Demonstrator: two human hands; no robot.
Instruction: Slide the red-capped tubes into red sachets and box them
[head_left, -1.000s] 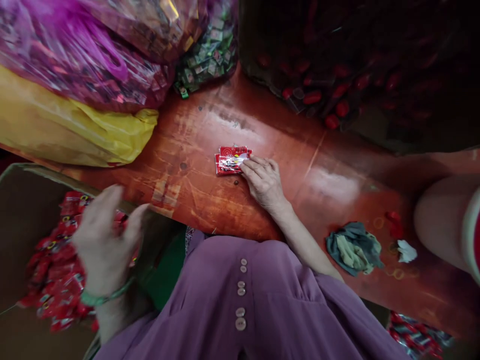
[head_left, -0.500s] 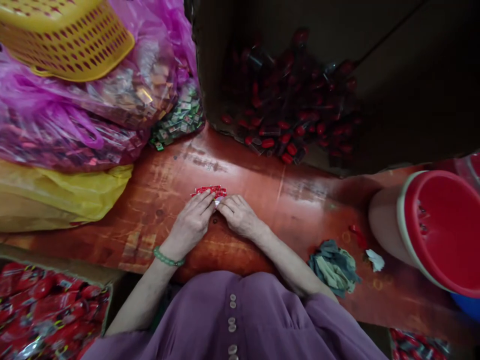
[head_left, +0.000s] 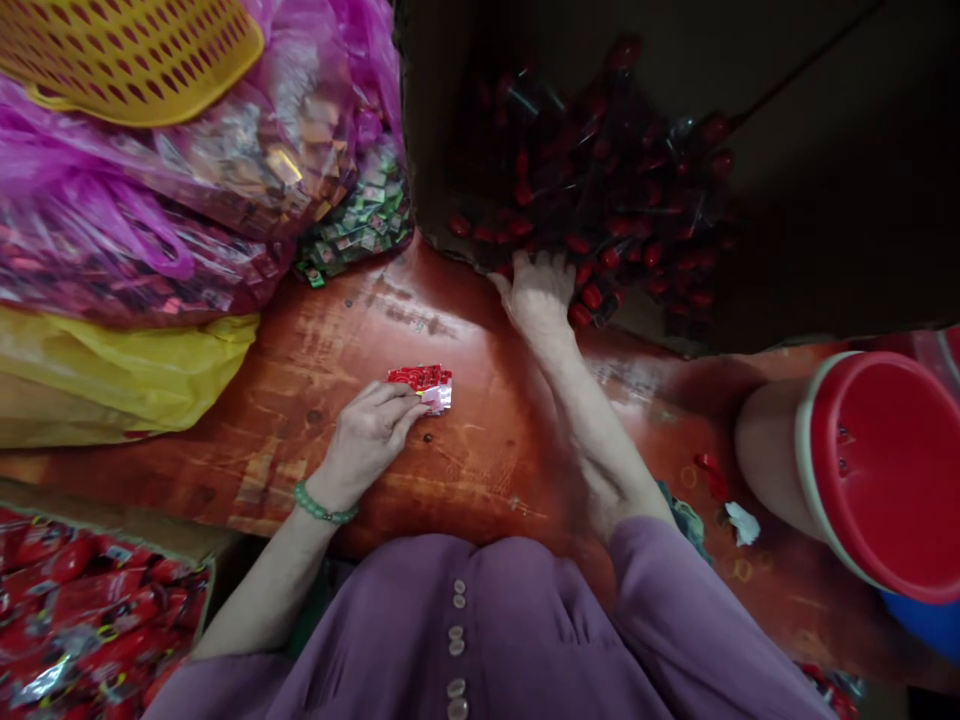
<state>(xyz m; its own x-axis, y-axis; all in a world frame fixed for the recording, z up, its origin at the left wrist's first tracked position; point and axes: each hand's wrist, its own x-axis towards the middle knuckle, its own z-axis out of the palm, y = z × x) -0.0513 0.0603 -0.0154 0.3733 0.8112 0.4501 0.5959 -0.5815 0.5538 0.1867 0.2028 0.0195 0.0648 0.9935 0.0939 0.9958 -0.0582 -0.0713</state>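
Observation:
A small stack of red packets (head_left: 421,384) lies on the reddish wooden table (head_left: 510,440). My left hand (head_left: 367,435), with a green bead bracelet at the wrist, rests beside the stack, its curled fingertips touching the near edge. My right hand (head_left: 538,288) is stretched far forward to the mouth of a dark cardboard box (head_left: 787,200). Its fingers lie among the red-capped items in clear wrap (head_left: 615,200) that spill from the box. Whether the fingers grip one of them is hidden.
Pink plastic bags of wrapped sweets (head_left: 172,200) and a yellow bag (head_left: 127,375) crowd the left, under a yellow basket (head_left: 127,55). A red bucket (head_left: 885,470) stands at the right. A box of red packets (head_left: 82,620) sits at lower left, and a grey-green cloth (head_left: 686,520) lies by my right sleeve.
My left hand came up from the box of red packets to the stack. My right hand then left the stack and reached forward into the dark box.

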